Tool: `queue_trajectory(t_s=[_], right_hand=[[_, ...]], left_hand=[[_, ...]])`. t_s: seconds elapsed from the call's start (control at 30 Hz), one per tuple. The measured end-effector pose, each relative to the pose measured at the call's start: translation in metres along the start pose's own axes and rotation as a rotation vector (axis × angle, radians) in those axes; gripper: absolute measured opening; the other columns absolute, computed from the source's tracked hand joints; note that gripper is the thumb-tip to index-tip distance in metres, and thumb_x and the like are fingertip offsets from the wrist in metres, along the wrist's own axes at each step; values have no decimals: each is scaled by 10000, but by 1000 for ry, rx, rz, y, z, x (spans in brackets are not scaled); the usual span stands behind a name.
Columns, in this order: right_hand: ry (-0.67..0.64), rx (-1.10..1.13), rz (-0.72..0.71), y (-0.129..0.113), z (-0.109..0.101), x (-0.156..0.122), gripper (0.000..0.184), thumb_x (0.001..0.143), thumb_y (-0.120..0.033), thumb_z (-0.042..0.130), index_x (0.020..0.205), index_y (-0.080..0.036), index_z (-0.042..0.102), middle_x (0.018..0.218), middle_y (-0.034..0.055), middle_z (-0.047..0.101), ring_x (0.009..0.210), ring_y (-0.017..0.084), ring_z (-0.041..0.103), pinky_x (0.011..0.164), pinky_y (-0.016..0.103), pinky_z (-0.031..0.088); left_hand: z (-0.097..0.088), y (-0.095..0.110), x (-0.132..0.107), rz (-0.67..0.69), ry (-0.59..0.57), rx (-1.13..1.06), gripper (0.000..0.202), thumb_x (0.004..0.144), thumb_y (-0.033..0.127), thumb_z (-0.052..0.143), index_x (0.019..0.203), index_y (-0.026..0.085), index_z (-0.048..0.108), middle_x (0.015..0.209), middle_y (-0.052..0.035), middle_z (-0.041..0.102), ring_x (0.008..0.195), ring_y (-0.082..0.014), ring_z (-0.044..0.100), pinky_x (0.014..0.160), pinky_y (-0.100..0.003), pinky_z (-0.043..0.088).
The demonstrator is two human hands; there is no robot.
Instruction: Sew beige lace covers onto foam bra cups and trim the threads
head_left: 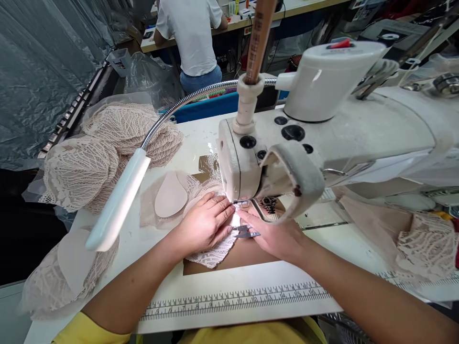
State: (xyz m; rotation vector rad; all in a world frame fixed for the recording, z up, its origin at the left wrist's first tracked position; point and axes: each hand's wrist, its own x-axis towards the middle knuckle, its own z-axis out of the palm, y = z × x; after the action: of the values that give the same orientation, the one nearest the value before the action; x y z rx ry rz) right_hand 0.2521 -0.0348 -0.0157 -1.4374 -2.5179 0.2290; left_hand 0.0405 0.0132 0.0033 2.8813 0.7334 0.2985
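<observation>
Both hands are working right under the head of the sewing machine [322, 138], near the middle of the bench [201, 138]. The left hand [206, 222] is lying flat, fingers spread and pressing down on the lace piece [215, 251], pinning it to the bed so it is lying taut where the presser foot [242, 204] is sitting. The right hand [276, 236] is coming in from the other side, fingers stretched along the fabric edge, and small thread snips [245, 232] are lying against it; whether its fingers are actually gripping them, I cannot tell.

The gooseneck lamp [118, 205] is hanging low over the left of the bench, aimed at the needle area. A heap of lace [93, 153] is waiting at the far left corner, with a foam cup [170, 193] lying just beside the left hand, within easy reach. A printed ruler [233, 301] is running along the near edge. Behind, a person in a white shirt [191, 33] is sitting at another bench.
</observation>
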Motion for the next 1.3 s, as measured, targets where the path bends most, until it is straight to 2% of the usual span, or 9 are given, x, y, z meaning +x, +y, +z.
queue_trajectory(t_s=[0.17, 0.37, 0.5, 0.7, 1.0, 1.13, 1.3], right_hand=[[36, -41, 4, -1, 2, 0, 448, 723, -111, 554, 1153, -199, 641, 949, 76, 706, 805, 212, 626, 668, 309, 487], [37, -31, 42, 0, 6, -1, 424, 760, -141, 553, 1169, -216, 639, 902, 70, 707, 795, 211, 635, 654, 308, 486], [66, -17, 8, 0, 6, 0, 408, 755, -131, 543, 1142, -211, 646, 881, 49, 709, 784, 204, 638, 653, 309, 480], [29, -3, 3, -2, 2, 3, 340, 759, -121, 513, 1057, -187, 665, 851, 39, 711, 752, 199, 634, 637, 321, 475], [-27, -7, 32, -3, 1, 3, 426, 762, -122, 508, 1163, -190, 635, 916, 54, 712, 805, 219, 638, 669, 336, 480], [-62, 21, 73, -3, 1, 4, 410, 782, -161, 512, 1172, -180, 638, 892, 71, 709, 799, 231, 631, 670, 340, 481], [-22, 134, 133, -3, -1, 4, 409, 775, -133, 502, 1139, -228, 660, 910, 36, 715, 820, 213, 646, 693, 312, 506]], left_hand=[[1, -7, -1, 3, 8, 17, 270, 910, 268, 432, 864, 132, 661, 921, -125, 659, 945, -266, 591, 916, -457, 424], [6, -10, -1, 59, 110, -43, 225, 884, 190, 445, 930, 111, 651, 961, -142, 661, 959, -263, 588, 855, -414, 476], [8, -7, 1, 54, 143, -72, 213, 880, 161, 455, 952, 87, 642, 973, -161, 658, 948, -255, 591, 809, -386, 502], [13, -4, 2, -8, 87, -92, 240, 905, 192, 456, 1045, 86, 619, 1069, -165, 648, 973, -243, 590, 844, -397, 510], [10, -13, 3, 25, 188, -49, 233, 888, 185, 438, 935, 104, 652, 930, -143, 671, 918, -249, 609, 802, -387, 518], [13, -14, 0, -31, 131, -33, 257, 913, 213, 424, 960, 121, 659, 959, -143, 665, 939, -250, 594, 830, -400, 497], [12, -10, -2, -181, 73, 36, 344, 916, 274, 429, 1181, 115, 579, 1122, -169, 587, 1007, -273, 544, 864, -428, 458]])
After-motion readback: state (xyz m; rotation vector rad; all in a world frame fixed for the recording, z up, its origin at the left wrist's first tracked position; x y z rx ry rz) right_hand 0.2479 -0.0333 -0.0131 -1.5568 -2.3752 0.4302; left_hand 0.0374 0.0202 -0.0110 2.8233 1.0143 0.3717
